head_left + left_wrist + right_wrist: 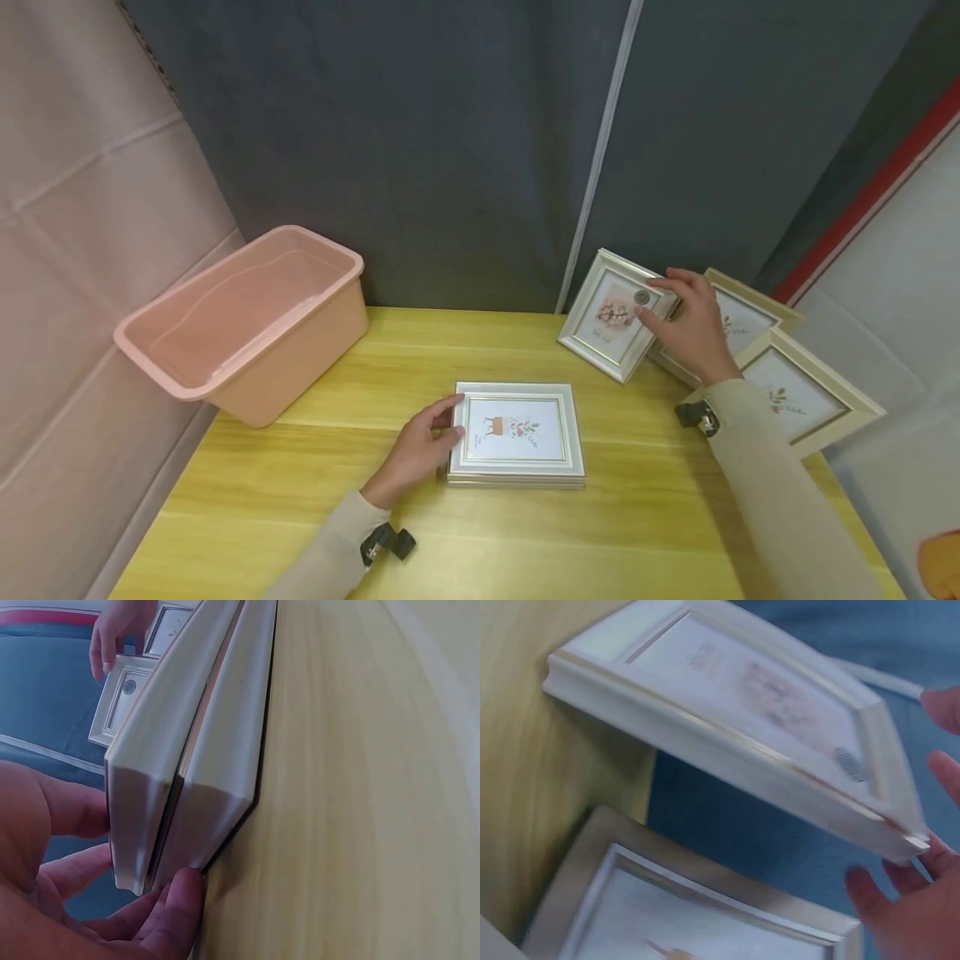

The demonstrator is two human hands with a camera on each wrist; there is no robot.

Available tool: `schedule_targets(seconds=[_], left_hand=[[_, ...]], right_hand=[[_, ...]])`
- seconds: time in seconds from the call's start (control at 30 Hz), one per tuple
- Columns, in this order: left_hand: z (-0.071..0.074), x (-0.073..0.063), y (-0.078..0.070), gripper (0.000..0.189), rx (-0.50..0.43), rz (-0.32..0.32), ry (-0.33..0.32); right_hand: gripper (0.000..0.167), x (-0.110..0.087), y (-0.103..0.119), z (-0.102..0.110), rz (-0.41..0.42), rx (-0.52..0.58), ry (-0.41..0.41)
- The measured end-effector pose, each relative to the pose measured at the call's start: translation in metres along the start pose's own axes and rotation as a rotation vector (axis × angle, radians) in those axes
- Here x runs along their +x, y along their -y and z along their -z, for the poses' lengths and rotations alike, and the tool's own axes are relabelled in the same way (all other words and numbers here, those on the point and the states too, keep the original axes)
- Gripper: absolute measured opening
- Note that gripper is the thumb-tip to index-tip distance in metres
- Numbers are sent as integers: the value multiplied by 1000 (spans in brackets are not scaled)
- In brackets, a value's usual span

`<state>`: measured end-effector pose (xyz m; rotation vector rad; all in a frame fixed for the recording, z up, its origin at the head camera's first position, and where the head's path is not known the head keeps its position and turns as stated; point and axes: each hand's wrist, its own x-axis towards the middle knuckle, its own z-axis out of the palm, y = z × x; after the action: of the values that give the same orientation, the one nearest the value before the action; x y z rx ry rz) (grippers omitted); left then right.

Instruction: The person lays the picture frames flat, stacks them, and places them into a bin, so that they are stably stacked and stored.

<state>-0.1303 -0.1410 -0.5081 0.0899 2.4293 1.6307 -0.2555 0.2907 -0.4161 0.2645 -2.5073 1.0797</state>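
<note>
A white picture frame (590,354) with a pink flower print and a round grey sticker stands tilted by the dark back wall. My right hand (693,325) grips it at the upper right corner; the right wrist view shows the fingertips (866,891) around that corner. On the table lies a flat stack of white picture frames (517,477), the top one printed with a small deer and leaves. My left hand (416,454) holds the stack's left edge, fingers spread from the top frame down to the lower one, as the left wrist view shows.
At the left stands a pink plastic bin (300,367) against the pale side wall. Two beige picture frames (832,379) lean at the right, behind and beside my right forearm. A wooden table (360,350) lies under everything, with a dark fabric wall (420,167) behind.
</note>
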Motion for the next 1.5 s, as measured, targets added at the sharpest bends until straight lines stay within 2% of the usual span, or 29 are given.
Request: schedule_targets(seconds=[0.17, 0.37, 0.47, 0.7, 0.83, 0.97, 1.13, 1.33, 1.5], left_hand=[[0, 1, 2, 52, -11, -3, 17], [1, 0, 2, 52, -14, -8, 29], [2, -1, 1, 51, -10, -4, 29], [6, -2, 0, 52, -9, 23, 25], [7, -2, 0, 51, -9, 22, 21], [9, -2, 0, 50, 8, 17, 13], [12, -3, -2, 47, 42, 10, -22], [15, -1, -14, 45, 85, -38, -100], [14, 2, -29, 43, 78, -91, -103]], right_hand=[[51, 5, -18, -7, -66, 12, 44], [50, 0, -27, -10, -25, -49, 30], [47, -3, -27, -9, 4, -33, 17], [46, -5, -21, -11, 64, -44, -68], [48, -10, -17, -11, 46, -54, -100], [46, -17, -10, -10, 4, -6, -93], [42, -27, 1, -8, -8, 44, -88], [42, -38, 20, -6, -45, 117, -76], [45, -46, 32, -6, -73, 173, -62]])
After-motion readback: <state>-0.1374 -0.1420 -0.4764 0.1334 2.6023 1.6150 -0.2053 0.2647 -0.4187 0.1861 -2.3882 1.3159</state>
